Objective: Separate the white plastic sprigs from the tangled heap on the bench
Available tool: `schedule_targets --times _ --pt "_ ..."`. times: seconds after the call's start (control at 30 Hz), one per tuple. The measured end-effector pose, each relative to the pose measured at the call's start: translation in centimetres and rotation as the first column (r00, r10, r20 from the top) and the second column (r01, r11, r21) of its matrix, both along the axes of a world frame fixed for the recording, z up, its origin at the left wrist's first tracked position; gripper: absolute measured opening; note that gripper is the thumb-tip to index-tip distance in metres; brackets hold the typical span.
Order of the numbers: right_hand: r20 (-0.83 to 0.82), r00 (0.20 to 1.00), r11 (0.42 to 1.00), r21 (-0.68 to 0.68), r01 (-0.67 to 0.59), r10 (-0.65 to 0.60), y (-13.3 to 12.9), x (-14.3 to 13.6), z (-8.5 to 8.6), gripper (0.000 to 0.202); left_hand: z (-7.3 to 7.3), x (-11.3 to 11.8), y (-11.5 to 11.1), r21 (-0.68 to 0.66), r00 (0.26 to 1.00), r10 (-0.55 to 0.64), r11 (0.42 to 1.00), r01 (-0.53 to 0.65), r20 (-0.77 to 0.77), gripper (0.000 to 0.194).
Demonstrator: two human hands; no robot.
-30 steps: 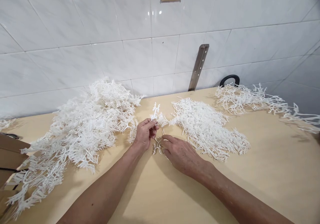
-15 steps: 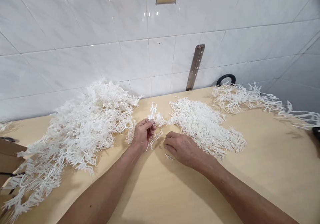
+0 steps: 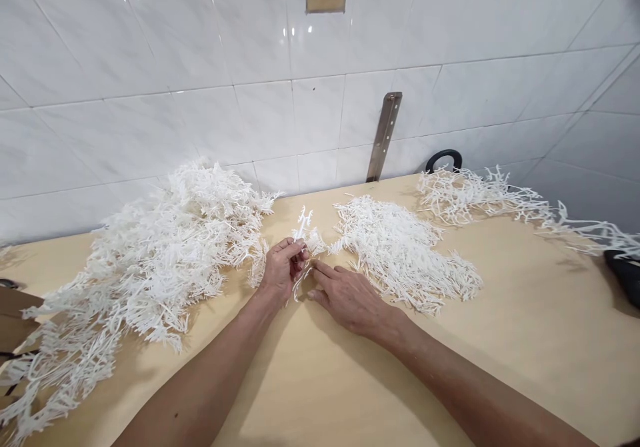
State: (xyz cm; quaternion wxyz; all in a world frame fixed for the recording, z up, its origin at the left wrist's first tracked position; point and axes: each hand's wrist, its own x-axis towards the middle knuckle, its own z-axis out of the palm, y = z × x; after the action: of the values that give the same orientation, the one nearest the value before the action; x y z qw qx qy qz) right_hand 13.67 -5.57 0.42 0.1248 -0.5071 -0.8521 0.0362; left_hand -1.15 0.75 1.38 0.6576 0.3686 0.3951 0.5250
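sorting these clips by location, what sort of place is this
Probably a small workroom or a home work corner, though which one I can't tell. A pale wooden tabletop stands against a white tiled wall, and a large heap of white branching pieces lies on it.

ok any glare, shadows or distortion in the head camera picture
Head view throughout: bright glare spots on the tiled wall, whose joints splay toward the edges; soft shadows on the table; pale strands in the large white pile blend together.
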Motion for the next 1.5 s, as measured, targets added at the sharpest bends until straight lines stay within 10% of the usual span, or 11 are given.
schedule_targets --times 0.27,0.5,0.83,1.5 --pt "0.12 0.974 0.98 -0.035 0.197 -0.191 -1.0 1.0 1.3 0.025 -0.1 0.0 -0.1 0.021 1.0 0.009 1.0 -0.008 -0.016 0.023" --pt "0.001 0.992 0.966 -0.23 -0.119 0.123 -2.0 1.3 2.6 0.011 -0.3 -0.1 0.2 -0.004 1.0 0.021 1.0 -0.021 -0.004 0.027" --pt "-0.026 0.944 0.942 -0.068 0.328 -0.33 0.4 7.0 2.6 0.026 -0.6 -0.1 0.4 -0.069 0.986 -0.111 0.99 0.12 0.122 0.015" --pt "-0.506 0.818 0.956 -0.235 0.174 -0.273 1.7 2.5 -0.2 0.017 -0.1 0.2 -0.4 -0.062 0.965 -0.208 0.974 0.22 0.158 0.04"
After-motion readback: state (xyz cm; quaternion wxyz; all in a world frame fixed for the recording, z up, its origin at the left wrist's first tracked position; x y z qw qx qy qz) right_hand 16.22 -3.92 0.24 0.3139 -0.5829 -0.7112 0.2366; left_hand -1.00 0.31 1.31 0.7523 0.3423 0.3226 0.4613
